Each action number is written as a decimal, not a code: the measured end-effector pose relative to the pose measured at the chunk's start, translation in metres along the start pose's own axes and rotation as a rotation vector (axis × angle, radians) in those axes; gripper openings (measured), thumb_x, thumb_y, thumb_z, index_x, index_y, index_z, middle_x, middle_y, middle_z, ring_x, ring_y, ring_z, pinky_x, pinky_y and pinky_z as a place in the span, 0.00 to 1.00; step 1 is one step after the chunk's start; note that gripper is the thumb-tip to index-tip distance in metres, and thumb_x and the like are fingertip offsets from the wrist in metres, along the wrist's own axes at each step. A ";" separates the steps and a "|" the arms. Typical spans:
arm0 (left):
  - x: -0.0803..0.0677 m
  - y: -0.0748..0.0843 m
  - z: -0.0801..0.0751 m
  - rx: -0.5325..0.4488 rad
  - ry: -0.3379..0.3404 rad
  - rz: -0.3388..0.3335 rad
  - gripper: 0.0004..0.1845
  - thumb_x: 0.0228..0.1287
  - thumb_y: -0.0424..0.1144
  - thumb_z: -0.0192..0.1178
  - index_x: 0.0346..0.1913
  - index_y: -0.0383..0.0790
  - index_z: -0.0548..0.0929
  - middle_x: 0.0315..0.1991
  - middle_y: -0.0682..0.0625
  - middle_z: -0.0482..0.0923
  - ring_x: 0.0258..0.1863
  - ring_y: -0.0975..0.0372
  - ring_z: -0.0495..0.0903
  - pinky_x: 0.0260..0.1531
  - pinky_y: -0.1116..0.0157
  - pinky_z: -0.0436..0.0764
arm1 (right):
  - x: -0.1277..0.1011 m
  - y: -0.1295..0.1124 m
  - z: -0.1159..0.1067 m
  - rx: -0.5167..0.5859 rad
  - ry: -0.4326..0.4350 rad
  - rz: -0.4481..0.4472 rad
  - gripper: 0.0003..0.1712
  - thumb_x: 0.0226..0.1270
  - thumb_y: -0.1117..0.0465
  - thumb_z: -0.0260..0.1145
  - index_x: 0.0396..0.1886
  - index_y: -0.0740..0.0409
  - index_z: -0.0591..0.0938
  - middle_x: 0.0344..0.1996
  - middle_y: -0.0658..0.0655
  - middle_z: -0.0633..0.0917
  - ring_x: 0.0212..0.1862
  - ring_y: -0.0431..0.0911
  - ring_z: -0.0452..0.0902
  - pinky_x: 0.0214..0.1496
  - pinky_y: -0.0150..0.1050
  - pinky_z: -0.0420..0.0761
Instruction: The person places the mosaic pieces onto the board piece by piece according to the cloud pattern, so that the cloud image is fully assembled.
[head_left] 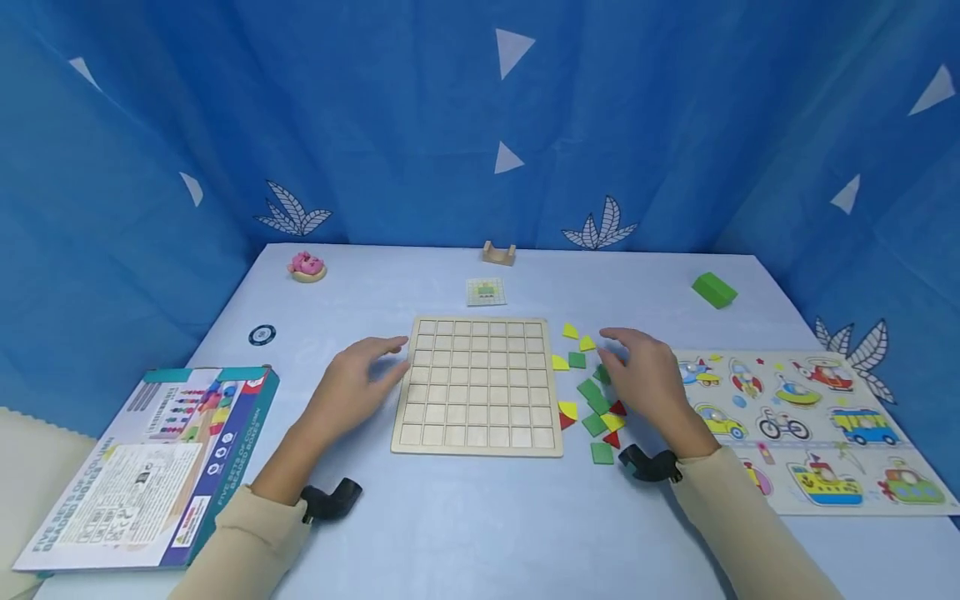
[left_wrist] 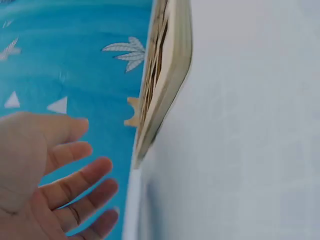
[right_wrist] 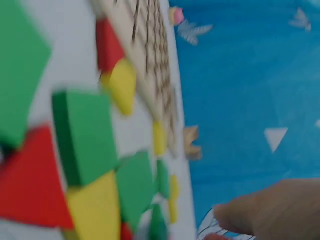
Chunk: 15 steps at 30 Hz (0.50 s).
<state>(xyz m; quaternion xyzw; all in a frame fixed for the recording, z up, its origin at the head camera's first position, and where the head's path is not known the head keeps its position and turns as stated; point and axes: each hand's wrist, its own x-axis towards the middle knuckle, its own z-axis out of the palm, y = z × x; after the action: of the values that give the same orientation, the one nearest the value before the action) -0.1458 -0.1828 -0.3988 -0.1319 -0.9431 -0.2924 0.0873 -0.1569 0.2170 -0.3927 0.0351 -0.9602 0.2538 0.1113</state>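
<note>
In the head view, a wooden grid board (head_left: 477,385) lay flat at the middle of the pale blue table (head_left: 480,533), nearly square, its edges running roughly with the table's edges and its slightly longer side going left to right. The left hand (head_left: 358,385) rested at the board's left edge with fingers relaxed and spread, grasping nothing. The right hand (head_left: 647,375) hovered over a scatter of green, yellow and red pieces (head_left: 592,398) just right of the board; its fingers curved loosely downward, and whether they held a piece could not be told. A vehicle puzzle (head_left: 813,421) lay farther right, a boxed bead toy (head_left: 150,467) at far left, and a green block (head_left: 714,289) near the back.

The left wrist view showed the left hand's fingers (left_wrist: 75,185) straight and released, close to the board's edge (left_wrist: 165,75).

The right wrist view, blurred, showed green, red and yellow pieces (right_wrist: 85,135) lying beside the board (right_wrist: 150,55), with a fingertip (right_wrist: 270,210) above them, apart.
</note>
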 end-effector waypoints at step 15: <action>0.004 -0.035 0.014 -0.253 -0.157 -0.135 0.18 0.62 0.48 0.74 0.54 0.51 0.90 0.13 0.54 0.60 0.15 0.62 0.58 0.20 0.64 0.61 | 0.005 0.036 0.007 0.124 -0.058 0.081 0.13 0.72 0.58 0.70 0.52 0.56 0.88 0.32 0.55 0.78 0.37 0.50 0.71 0.35 0.41 0.71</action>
<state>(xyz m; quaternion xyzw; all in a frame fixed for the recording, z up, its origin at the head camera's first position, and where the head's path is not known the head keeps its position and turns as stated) -0.1611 -0.2018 -0.4278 -0.1008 -0.9094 -0.4028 -0.0237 -0.1674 0.2453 -0.4146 0.0102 -0.9461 0.3159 0.0708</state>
